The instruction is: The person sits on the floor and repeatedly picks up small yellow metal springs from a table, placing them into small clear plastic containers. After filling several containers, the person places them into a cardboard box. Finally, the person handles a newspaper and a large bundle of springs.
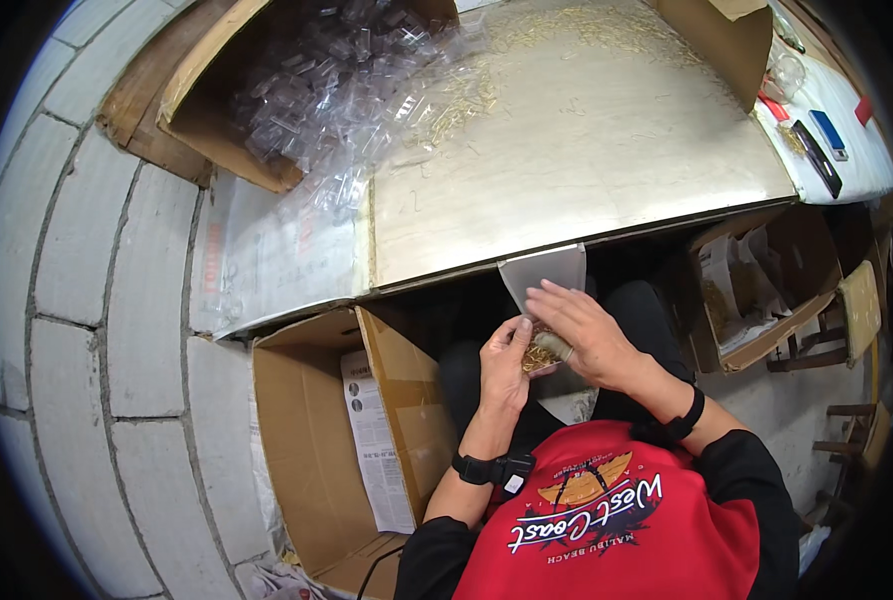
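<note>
Just off the table's near edge, my left hand (pixel 506 365) is closed around a small clear container of thin golden pins (pixel 539 356); its walls are largely hidden by my fingers. My right hand (pixel 588 335) lies over its right side, fingers stretched out and close together, and a pale wrap (pixel 553 346) shows around the thumb. Whether the right palm presses on the container is hidden. Beneath both hands, a whitish translucent sheet (pixel 546 275) runs from the table edge down toward my lap.
On the table (pixel 586 170), golden pins are scattered along the far side. Many clear plastic boxes (pixel 331 95) spill from a cardboard box (pixel 224 150) at left. Open cartons (pixel 311 440) stand below, left and right. A blue object (pixel 827 135) and black object (pixel 816 160) lie far right.
</note>
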Demonstrator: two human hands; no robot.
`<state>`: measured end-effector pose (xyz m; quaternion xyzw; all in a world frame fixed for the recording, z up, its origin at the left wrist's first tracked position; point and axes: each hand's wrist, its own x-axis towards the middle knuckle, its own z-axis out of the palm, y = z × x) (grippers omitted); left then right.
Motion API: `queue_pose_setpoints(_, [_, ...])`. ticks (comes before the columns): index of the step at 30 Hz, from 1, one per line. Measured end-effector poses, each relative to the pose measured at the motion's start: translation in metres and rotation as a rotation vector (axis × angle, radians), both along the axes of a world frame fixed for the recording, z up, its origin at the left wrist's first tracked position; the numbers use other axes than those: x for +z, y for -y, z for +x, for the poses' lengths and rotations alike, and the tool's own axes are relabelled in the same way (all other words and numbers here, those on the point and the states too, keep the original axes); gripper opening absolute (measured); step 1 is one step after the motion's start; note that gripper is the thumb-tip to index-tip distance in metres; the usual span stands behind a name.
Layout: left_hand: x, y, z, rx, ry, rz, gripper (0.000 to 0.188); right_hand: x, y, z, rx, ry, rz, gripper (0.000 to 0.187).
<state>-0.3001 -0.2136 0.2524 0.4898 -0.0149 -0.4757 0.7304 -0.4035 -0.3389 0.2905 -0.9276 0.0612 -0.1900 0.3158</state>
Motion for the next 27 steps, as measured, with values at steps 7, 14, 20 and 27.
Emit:
queue_pose_setpoints(7, [0.015,-0.005,0.005,-0.058,-0.022,-0.156,0.041,-0.018,0.015,-0.010,-0.056,0.087,0.512,0.051])
queue_pose_setpoints(14, [0.015,-0.004,0.002,-0.004,0.034,-0.168,0.030,-0.013,0.010,-0.017,0.020,0.036,0.630,0.075])
queue_pose_setpoints(20, [0.015,-0.004,-0.004,-0.040,0.053,-0.166,0.027,-0.023,0.002,-0.003,0.004,0.043,0.884,0.070])
queue_pose_setpoints(27, [0.017,-0.009,0.002,0.052,0.064,-0.142,0.028,-0.023,0.007,-0.007,-0.025,0.022,1.097,0.059])
